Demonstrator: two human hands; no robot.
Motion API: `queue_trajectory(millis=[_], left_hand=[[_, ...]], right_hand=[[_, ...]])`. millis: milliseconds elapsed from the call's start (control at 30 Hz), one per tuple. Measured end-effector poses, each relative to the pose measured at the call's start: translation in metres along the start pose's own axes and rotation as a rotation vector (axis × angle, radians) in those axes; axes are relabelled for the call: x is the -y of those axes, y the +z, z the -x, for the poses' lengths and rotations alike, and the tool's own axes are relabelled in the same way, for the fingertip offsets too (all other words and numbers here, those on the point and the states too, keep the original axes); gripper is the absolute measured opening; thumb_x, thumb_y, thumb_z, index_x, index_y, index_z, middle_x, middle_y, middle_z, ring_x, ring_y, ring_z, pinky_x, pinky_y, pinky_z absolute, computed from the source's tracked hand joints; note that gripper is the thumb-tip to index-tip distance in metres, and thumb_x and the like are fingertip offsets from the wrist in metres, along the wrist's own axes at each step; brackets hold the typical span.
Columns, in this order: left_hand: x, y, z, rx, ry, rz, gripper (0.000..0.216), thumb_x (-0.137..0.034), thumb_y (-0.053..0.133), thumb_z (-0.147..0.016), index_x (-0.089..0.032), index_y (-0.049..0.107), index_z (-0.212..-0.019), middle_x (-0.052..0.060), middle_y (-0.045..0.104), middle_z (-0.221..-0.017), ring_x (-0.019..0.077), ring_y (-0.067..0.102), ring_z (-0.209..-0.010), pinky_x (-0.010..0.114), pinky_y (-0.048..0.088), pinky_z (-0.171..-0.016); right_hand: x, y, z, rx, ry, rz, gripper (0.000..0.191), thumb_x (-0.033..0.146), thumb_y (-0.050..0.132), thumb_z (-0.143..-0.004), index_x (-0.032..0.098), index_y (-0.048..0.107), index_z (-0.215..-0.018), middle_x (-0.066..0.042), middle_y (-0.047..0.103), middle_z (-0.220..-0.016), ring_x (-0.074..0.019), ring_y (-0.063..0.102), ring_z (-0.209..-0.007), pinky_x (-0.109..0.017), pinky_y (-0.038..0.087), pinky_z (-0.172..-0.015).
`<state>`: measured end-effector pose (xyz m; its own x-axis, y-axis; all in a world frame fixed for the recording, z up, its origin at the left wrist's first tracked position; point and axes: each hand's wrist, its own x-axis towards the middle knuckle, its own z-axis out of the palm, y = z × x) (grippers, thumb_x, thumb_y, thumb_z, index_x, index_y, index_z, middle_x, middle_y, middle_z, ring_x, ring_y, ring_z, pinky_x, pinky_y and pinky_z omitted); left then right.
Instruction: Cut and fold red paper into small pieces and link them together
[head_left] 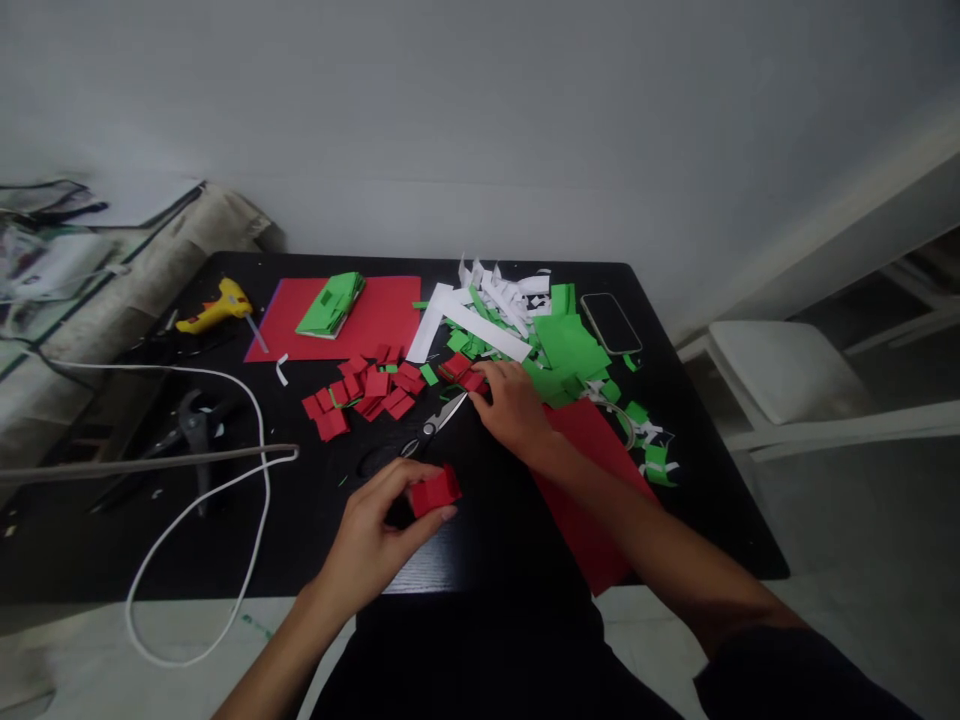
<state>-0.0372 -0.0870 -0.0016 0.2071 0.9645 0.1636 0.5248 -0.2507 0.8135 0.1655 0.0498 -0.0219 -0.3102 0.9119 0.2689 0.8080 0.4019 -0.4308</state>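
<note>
My left hand (386, 520) is closed around a small stack of folded red paper pieces (435, 490), held just above the front of the black table. Farther off, my right hand (512, 408) reaches to a little group of red paper pieces (459, 370), its fingertips on them; whether it grips one I cannot tell. Scissors (431, 428) lie partly spread between the two hands, blades toward the right hand. Left of them is a loose heap of folded red pieces (367, 385) with some green bits among them.
A red sheet (300, 320) bears a green paper bundle (332, 303). Nearby are a yellow glue gun (217, 308), pliers (196, 435) and a white cable (262, 440). White strips (480, 325), green paper (570, 345), a phone (611, 322) and another red sheet (592, 480) lie right.
</note>
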Motion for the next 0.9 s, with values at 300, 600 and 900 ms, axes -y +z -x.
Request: queue_trajectory(millis=[300, 600, 900], left_hand=[[-0.005, 0.0, -0.004, -0.17, -0.073, 0.2, 0.023, -0.032, 0.079, -0.086, -0.023, 0.07, -0.105, 0.003, 0.072, -0.102, 0.0188, 0.069, -0.093, 0.029, 0.055, -0.083], [-0.023, 0.011, -0.022, -0.151, -0.051, 0.371, 0.03, -0.041, 0.083, -0.081, -0.023, 0.073, -0.103, 0.007, 0.071, -0.108, 0.0237, 0.069, -0.102, 0.036, 0.057, -0.092], [-0.016, 0.01, -0.014, -0.048, -0.013, 0.248, 0.026, -0.032, 0.083, -0.083, -0.025, 0.073, -0.106, 0.004, 0.075, -0.104, 0.0211, 0.071, -0.099, 0.032, 0.057, -0.088]], right_hand=[[0.009, -0.037, 0.031, -0.058, -0.013, -0.44, 0.031, 0.016, 0.065, -0.088, 0.02, 0.063, -0.119, -0.01, 0.072, -0.115, -0.0258, 0.069, -0.106, -0.043, 0.056, -0.096], [0.044, -0.055, 0.093, 0.262, -0.006, -0.81, 0.044, 0.021, 0.075, -0.085, 0.024, 0.061, -0.126, -0.004, 0.076, -0.111, -0.0193, 0.074, -0.096, -0.034, 0.061, -0.087], [0.041, -0.057, 0.102, 0.159, 0.167, -1.003, 0.044, 0.021, 0.079, -0.081, 0.024, 0.062, -0.121, -0.005, 0.077, -0.11, -0.0198, 0.076, -0.096, -0.036, 0.063, -0.089]])
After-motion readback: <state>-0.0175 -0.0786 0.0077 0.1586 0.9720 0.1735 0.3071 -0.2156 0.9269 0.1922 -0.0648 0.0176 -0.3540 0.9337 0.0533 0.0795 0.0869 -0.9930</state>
